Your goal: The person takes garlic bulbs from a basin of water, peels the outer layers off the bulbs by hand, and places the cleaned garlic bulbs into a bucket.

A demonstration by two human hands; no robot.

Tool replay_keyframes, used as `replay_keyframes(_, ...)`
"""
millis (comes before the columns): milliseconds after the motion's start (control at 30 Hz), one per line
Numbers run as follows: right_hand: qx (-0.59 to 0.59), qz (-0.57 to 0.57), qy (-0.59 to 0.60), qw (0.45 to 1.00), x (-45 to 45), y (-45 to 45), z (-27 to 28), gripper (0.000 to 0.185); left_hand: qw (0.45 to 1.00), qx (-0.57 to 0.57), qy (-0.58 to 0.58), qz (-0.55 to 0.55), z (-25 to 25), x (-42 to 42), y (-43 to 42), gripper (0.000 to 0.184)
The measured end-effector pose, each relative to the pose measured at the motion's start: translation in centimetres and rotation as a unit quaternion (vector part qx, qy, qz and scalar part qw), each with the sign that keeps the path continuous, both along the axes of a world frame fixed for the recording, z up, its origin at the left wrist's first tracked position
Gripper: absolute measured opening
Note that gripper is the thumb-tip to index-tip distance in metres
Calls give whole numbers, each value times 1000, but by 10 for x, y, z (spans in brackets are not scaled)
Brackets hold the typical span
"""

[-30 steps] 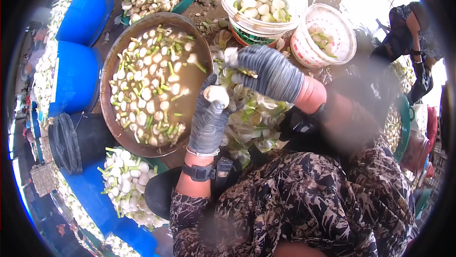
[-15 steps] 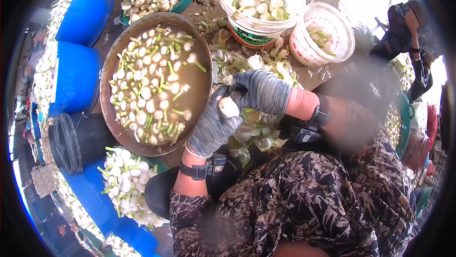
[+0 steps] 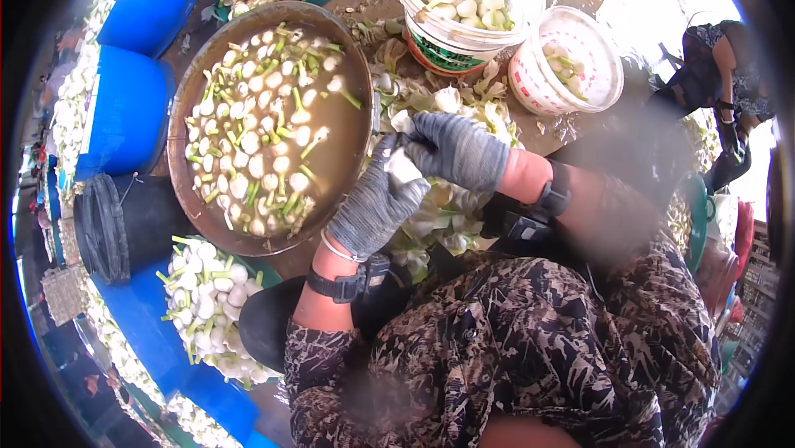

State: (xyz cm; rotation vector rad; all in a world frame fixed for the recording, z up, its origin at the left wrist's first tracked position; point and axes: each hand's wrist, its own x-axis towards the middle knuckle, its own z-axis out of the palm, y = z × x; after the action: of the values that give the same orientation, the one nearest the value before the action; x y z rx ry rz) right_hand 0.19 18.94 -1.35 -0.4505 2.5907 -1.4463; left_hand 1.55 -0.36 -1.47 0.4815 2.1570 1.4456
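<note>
My left hand (image 3: 368, 212), in a grey knit glove, is closed around a white garlic bulb (image 3: 402, 168). My right hand (image 3: 461, 150), gloved the same way, is pinched against the bulb's upper side. A pale piece that looks like garlic peel (image 3: 402, 122) shows at its fingertips, which are partly hidden. Left of my hands stands a wide brown basin (image 3: 184, 187) of murky water, with many bulbs and green stems floating in it. Loose peels (image 3: 451, 212) are heaped on the ground beneath and beyond my hands.
A white bucket (image 3: 451, 38) and a smaller white bucket (image 3: 530, 84), both with peeled bulbs, stand ahead. Blue tubs (image 3: 128, 129), a black bucket (image 3: 103, 228) and a pile of stemmed garlic (image 3: 211, 299) line the left. Another person (image 3: 725, 67) is at the far right.
The bulb in my left hand has tilted, and a larger pale flap shows at my right fingertips. The view has shifted slightly; both hands stay close together.
</note>
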Motion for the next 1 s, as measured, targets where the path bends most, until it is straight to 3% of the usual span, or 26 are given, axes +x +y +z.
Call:
replay_keyframes(100,-48,-28,-109,992,-6,0,-12,24,987,14,161,-12,0,0,6,79)
replay_keyframes(133,-68,-37,-151,986,-8,-1,-10,25,987,14,163,-11,-3,0,7,79)
replay_keyframes(200,-56,-22,-114,992,-6,1,-1,27,982,8,187,17,-9,1,5,79)
replay_keyframes(267,-227,12,-74,971,-2,-2,-2,29,983,38,174,44,-11,1,1,75)
replay_keyframes(300,-79,21,-40,996,-3,4,2,28,982,69,159,69,-12,1,0,72)
replay_keyframes(333,-78,21,-40,996,-2,4,5,28,982,69,159,70,-14,0,-1,72)
replay_keyframes(400,50,1,18,999,2,0,10,28,983,149,-14,106,-21,-3,-2,52)
replay_keyframes(433,72,-10,1,997,0,-2,14,27,982,143,-9,123,-30,-3,-2,38)
replay_keyframes(467,72,-12,1,997,-2,0,9,27,982,143,-9,121,-26,-1,-2,38)
replay_keyframes(567,-189,-35,-180,965,-16,13,-3,24,980,161,-66,97,-15,-3,-1,51)
replay_keyframes(600,-139,-44,-166,975,-24,18,-6,25,980,161,-65,96,-14,-1,1,51)
replay_keyframes(667,-126,-98,-194,968,-29,23,-1,25,930,321,-112,139,-7,6,8,55)
replay_keyframes(700,-126,-98,-191,968,-33,27,-10,25,932,326,-107,118,-10,4,8,59)
replay_keyframes(767,-91,-68,-46,992,-37,31,-25,22,916,356,-158,98,-7,1,7,59)
replay_keyframes(800,-90,-72,-43,992,-38,35,-22,22,896,385,-209,79,-5,0,7,59)
replay_keyframes(833,66,-67,-39,995,-39,40,-20,23,889,398,-209,86,-7,0,7,55)
replay_keyframes(900,346,-27,-84,934,-43,49,-14,24,883,396,-229,102,-11,-5,-4,48)
replay_keyframes(933,400,-5,-124,908,-35,53,-15,36,881,406,-220,98,-7,-8,-4,45)
replay_keyframes(1000,423,-52,-75,902,-19,45,-16,48,920,362,-73,133,-2,-5,6,45)
